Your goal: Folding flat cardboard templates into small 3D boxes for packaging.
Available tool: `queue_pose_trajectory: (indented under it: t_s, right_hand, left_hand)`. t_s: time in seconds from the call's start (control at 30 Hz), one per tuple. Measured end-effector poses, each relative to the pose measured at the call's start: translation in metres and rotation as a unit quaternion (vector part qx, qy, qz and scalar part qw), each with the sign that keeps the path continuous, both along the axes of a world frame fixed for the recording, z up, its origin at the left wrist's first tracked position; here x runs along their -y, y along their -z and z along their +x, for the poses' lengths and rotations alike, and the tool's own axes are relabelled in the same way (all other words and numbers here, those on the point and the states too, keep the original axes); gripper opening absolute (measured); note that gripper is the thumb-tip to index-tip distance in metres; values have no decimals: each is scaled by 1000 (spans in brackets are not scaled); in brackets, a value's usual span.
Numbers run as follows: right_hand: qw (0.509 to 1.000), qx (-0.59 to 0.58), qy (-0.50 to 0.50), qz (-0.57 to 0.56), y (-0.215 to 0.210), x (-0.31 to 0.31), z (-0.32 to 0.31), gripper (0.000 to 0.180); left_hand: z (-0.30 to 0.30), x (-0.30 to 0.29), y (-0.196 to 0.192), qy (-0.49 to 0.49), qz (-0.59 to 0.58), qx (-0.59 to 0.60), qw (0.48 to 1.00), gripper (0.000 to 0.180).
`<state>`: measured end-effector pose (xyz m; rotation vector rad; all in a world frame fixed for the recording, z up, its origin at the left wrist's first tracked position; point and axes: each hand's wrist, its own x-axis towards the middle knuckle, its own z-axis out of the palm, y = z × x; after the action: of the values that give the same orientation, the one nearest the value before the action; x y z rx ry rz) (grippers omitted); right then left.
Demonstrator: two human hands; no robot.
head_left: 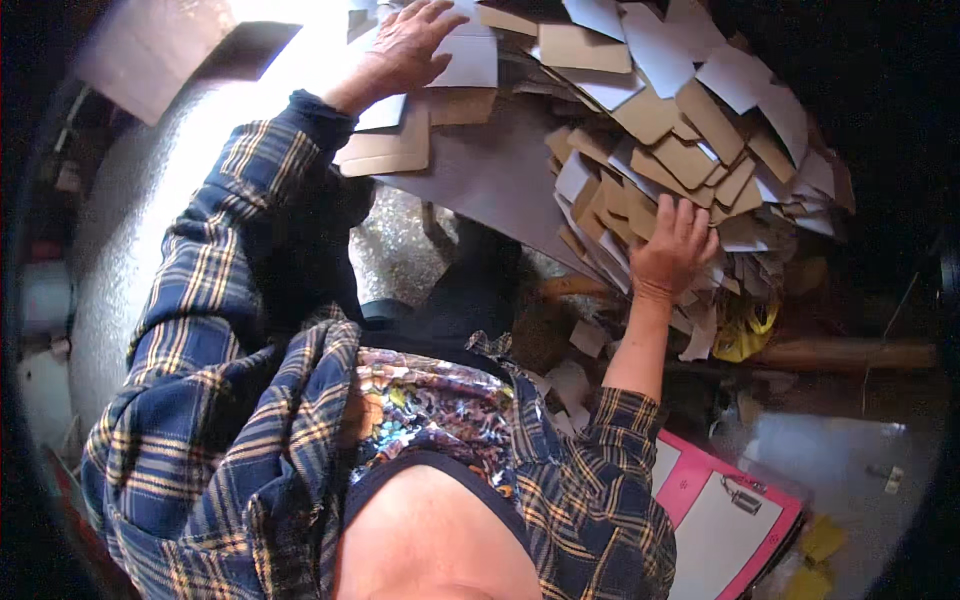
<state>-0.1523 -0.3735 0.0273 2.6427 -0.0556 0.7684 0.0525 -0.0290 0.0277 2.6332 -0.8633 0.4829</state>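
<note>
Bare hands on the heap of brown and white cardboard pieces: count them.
2. The left hand lies flat on white pieces at the heap's top left; the right hand presses its lower edge.

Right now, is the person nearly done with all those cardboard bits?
Hard to say. A few flat cards lie together by the left hand, which presses on a pale one. The right hand rests on the big jumbled pile. That heap looks unsorted, and scraps lie below.

Brown and white card pieces [690, 160]; blue-yellow plaid sleeve [240, 230]; pink clipboard [725, 505].
</note>
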Motion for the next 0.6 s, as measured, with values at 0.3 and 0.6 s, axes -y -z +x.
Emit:
queue_pose_trajectory:
  t_s: [0.3,0.6]
  right_hand:
    - [976,-54,-122,174,-4,-61,8,42]
    - [812,-104,-238,523,65,-172,131,46]
  left_hand:
    - [7,-10,-8,-27,-127,-68,989,48]
    - [71,-75,76,-213,-123,-114,963,38]
